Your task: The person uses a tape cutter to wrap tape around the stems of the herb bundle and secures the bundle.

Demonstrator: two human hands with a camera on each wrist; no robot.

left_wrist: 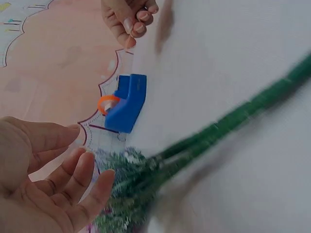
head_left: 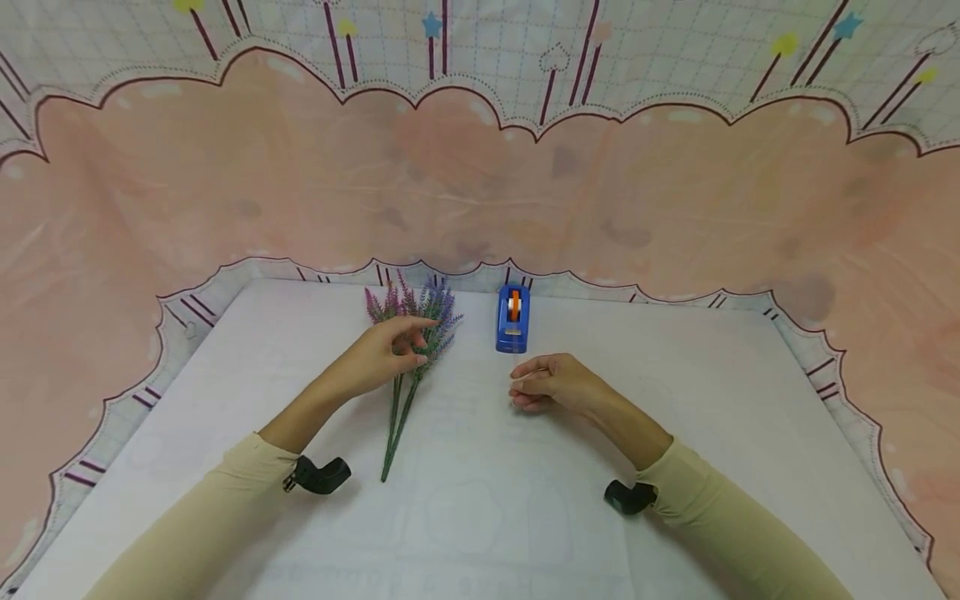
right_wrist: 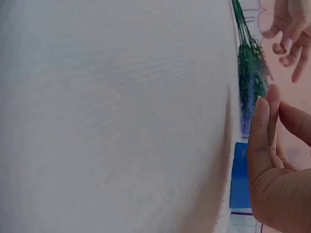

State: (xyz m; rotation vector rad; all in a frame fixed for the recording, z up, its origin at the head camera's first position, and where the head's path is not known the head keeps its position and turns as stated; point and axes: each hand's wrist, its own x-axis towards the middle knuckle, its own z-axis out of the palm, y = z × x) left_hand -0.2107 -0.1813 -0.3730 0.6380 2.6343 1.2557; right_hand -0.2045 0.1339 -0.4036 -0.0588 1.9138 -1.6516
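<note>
On the white tabletop lies a bunch of artificial lavender, with pink and purple heads and green stems. My left hand is over the flower heads, thumb and fingers apart and nothing between them. To the right of the flowers stands a blue tape dispenser with an orange-cored roll, also seen in the left wrist view. Just in front of it my right hand has its thumb and fingertips together, pinching what looks like a thin, clear piece of tape, hard to make out.
The white table has a patterned cloth showing behind it and along its sides. Small black wrist cameras hang below both sleeves, low over the tabletop.
</note>
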